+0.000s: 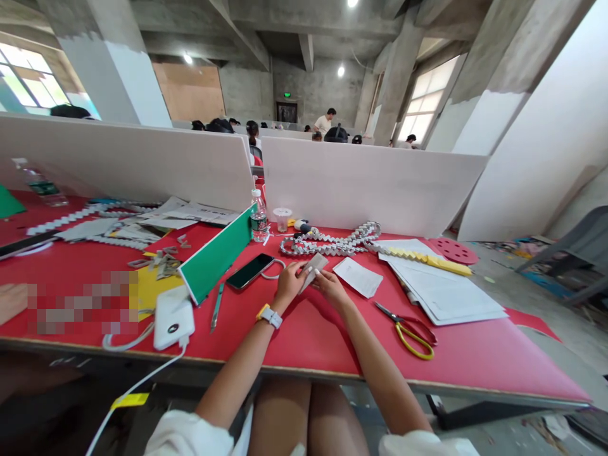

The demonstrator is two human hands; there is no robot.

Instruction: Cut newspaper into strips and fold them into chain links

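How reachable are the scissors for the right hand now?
Probably yes: the scissors lie uncovered to the right of the right forearm, nothing visible between. The right hand is at the grayish paper, though.

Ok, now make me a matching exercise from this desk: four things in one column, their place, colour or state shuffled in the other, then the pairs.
Things:
1. scissors
2. phone
3. greyish paper piece
4. power bank

Place, colour or state:
A. between the left hand and the right hand
B. yellow and red handles
C. white casing
D. dark screen facing up

Pairs: 1-B, 2-D, 3-A, 4-C
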